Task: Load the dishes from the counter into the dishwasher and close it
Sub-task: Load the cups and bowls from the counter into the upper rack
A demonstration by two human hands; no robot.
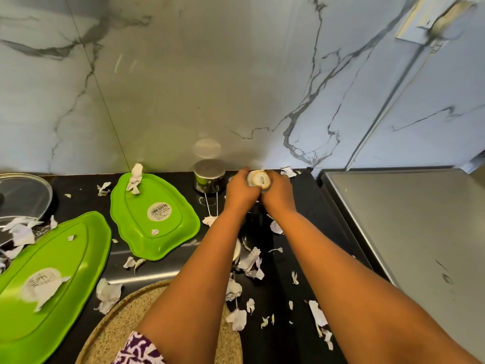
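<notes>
Head view is showing both hands, left hand [242, 191] and right hand [277, 193], closing together around a small round white container with a label [259, 179] at the black tabletop's [301, 271] back edge, probably light, rigid, slippery, best gripped around its sides.

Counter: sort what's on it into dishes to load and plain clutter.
Dishes to load: two green trays, steel cup, glass lid, white labelled item held by both hands.
Clutter: torn paper scraps, woven mat.
</notes>
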